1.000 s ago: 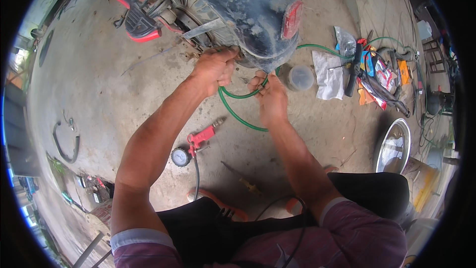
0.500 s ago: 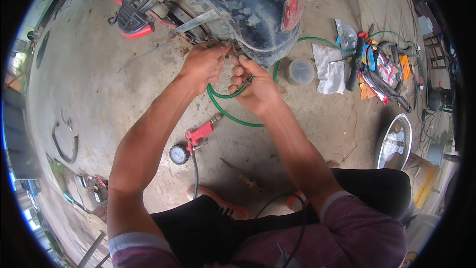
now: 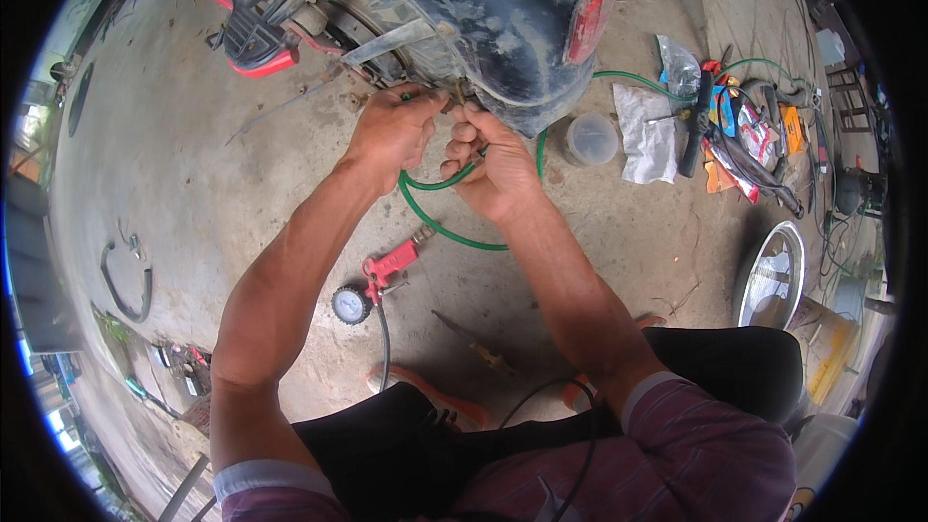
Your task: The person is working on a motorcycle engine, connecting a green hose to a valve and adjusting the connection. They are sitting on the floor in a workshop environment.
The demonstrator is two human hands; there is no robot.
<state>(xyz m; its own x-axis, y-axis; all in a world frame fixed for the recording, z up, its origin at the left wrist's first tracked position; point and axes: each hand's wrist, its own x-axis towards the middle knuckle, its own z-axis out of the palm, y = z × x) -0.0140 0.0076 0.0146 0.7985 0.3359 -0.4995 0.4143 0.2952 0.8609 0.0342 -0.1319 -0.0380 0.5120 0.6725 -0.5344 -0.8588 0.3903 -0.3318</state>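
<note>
Both hands meet under the dusty black rear mudguard (image 3: pixel 474 10) of a motorcycle, beside its wheel. My left hand (image 3: pixel 387 135) is closed around a green hose (image 3: pixel 454 237), a bit of which shows above the thumb. My right hand (image 3: pixel 501 169) is also closed, fingers curled, with the hose running into its grip. The thumbs and fingertips of both hands come together at a small brass-coloured metal piece (image 3: pixel 459 92), mostly hidden by the fingers. Below them, a red tyre inflator (image 3: pixel 391 261) with a round gauge (image 3: pixel 350 304) and a black hose lies on the concrete.
A clear plastic tub (image 3: pixel 590 140) stands right of the mudguard. Farther right lie a white wrapper (image 3: pixel 643 135), coloured packets and black rubber pieces. A metal basin (image 3: pixel 770 280) is at the right. A yellow-handled screwdriver (image 3: pixel 495 360) lies near my feet.
The mudguard and its red light sit slightly farther right in the picture. My right hand has shifted a little left and turned slightly; both hands keep their hold.
</note>
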